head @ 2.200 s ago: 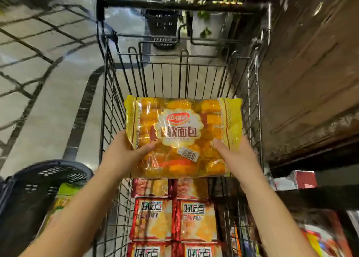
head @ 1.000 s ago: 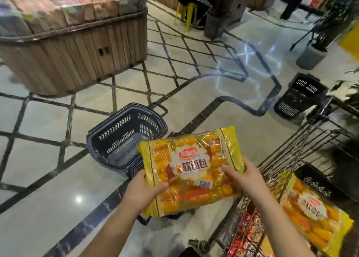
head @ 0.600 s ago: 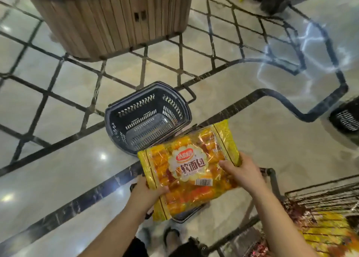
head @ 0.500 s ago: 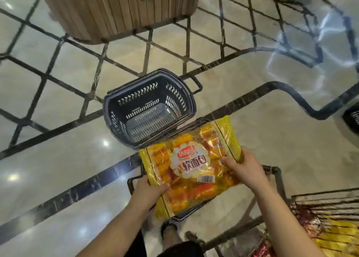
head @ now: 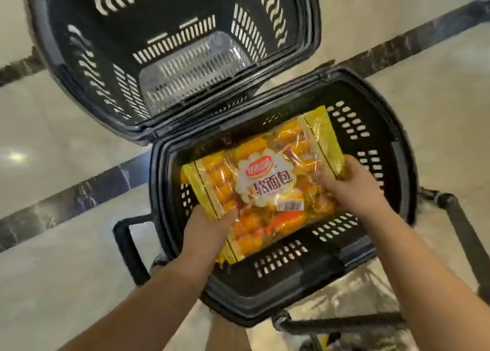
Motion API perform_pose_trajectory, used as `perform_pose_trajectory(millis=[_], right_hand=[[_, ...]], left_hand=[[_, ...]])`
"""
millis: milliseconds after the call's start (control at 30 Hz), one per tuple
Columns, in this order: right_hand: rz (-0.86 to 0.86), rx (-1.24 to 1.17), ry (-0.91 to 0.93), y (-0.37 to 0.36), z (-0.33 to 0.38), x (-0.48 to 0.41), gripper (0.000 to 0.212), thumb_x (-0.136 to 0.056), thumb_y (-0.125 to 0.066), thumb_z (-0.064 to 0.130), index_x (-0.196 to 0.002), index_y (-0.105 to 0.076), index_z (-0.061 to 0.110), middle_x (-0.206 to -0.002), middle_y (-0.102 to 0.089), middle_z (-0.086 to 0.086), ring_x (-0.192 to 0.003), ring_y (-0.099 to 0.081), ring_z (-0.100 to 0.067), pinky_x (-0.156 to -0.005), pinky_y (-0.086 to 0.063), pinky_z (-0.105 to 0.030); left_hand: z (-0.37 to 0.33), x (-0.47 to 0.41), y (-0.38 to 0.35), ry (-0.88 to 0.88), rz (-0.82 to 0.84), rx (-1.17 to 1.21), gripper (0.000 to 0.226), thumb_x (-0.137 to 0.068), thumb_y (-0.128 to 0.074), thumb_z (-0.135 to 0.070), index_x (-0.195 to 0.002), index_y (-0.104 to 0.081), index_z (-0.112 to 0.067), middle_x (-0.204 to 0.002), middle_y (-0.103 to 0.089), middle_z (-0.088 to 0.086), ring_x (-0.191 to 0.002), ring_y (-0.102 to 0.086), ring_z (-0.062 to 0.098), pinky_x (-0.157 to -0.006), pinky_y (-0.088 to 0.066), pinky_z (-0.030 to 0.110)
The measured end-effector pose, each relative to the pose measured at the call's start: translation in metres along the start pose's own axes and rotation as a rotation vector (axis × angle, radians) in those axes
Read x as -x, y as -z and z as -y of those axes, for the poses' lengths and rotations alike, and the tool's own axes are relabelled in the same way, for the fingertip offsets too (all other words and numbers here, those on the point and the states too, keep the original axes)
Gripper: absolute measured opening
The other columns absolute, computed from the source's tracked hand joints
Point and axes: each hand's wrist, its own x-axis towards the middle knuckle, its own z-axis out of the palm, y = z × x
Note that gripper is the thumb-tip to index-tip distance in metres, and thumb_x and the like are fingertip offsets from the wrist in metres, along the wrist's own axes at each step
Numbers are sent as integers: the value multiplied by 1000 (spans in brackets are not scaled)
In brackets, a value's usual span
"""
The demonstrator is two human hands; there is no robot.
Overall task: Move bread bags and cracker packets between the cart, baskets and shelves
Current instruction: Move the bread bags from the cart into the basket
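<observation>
A yellow bread bag [head: 265, 181] with orange rolls and a white label is held low inside the near black basket [head: 381, 144]. My left hand [head: 209, 228] grips the bag's lower left corner, thumb on top. Over on the bag's right end, my right hand [head: 352, 186] grips with its thumb across the front. Whether the bag rests on the basket floor cannot be told. A second black basket [head: 175, 43] stands just beyond, with nothing in it.
Both baskets stand on a pale polished floor [head: 61, 284] crossed by dark marble stripes. A black handle [head: 130, 244] sticks out left of the near basket. A dark metal cart frame bar [head: 461, 223] runs along the right edge.
The view has swung from the cart to the floor baskets and dropped close. Both hands have lowered the bread bag from above the near basket down into it.
</observation>
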Motion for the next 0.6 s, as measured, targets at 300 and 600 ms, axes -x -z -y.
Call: perform_pose_trajectory(millis=[300, 600], right_hand=[[86, -83, -102, -46, -38, -55, 56, -87, -77, 47, -134, -48, 38, -126, -67, 8, -110, -69, -22, -94, -58, -55], [62, 22, -97, -57, -33, -66, 56, -92, -74, 38, -139, -47, 25, -131, -63, 0, -119, -63, -24, -102, -52, -49]], left_hand=[[16, -51, -18, 88, -49, -85, 50, -91, -76, -35, -131, -53, -15, -120, -65, 3, -112, -63, 27, -102, -53, 48], [8, -66, -31, 189, -94, -70, 60, -90, -77, -27, -137, -44, -11, -127, -62, 10, -120, -60, 33, -99, -48, 42]])
